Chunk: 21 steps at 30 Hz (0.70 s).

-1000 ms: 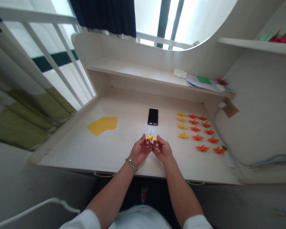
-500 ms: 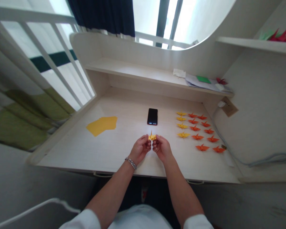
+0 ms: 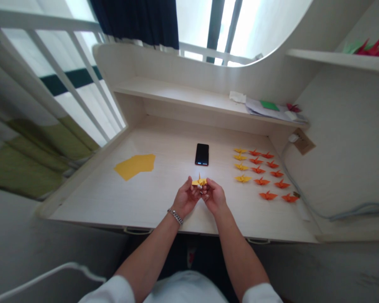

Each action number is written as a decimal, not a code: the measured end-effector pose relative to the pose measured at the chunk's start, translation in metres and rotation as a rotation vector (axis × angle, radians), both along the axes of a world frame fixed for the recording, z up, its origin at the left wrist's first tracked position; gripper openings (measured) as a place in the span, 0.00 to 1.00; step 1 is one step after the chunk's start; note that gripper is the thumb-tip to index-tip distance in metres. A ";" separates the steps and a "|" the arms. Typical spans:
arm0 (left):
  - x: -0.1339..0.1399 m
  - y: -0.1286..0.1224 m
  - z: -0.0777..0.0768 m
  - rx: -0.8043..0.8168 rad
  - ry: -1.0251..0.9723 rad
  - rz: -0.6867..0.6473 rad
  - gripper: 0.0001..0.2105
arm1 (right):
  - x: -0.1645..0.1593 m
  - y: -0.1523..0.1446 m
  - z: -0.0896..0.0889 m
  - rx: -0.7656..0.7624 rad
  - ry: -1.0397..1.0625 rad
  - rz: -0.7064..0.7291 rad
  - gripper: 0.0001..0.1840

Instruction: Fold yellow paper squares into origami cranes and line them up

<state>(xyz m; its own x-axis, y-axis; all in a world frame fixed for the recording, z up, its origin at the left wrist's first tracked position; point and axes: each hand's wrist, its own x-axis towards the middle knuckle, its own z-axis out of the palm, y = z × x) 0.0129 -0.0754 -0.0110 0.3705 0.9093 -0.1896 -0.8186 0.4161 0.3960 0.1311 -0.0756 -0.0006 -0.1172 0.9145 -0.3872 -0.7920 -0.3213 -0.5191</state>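
Note:
A yellow paper crane [image 3: 200, 182] is between my two hands above the front middle of the desk, its wings spread and a thin point sticking up. My right hand [image 3: 214, 195] pinches its right wing between thumb and fingers. At its left wing is the thumb of my left hand [image 3: 186, 198], with the fingers curled beneath the crane; their exact contact is partly hidden. Finished yellow cranes [image 3: 242, 179] stand in a column to the right, beside several orange cranes [image 3: 261, 181].
Yellow paper sheets [image 3: 135, 166] lie overlapping on the desk's left. A black phone [image 3: 202, 154] lies beyond my hands. The back shelf [image 3: 183, 94] holds papers [image 3: 255, 106] and a green square [image 3: 269, 105]. A grey cable [image 3: 316, 211] runs along the right wall.
My left thumb has eased outward, baring the crane's left wing, and the left fingers have shifted under the crane. The right hand still holds the right wing.

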 end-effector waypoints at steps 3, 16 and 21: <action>0.000 0.001 -0.003 0.013 -0.054 0.014 0.22 | -0.003 -0.002 0.001 0.021 -0.019 0.002 0.07; -0.003 0.001 0.003 0.080 0.257 0.055 0.18 | 0.014 0.000 -0.005 0.059 -0.205 -0.056 0.12; 0.008 0.005 0.001 0.047 0.474 0.098 0.15 | 0.016 -0.002 -0.010 0.079 -0.365 -0.040 0.16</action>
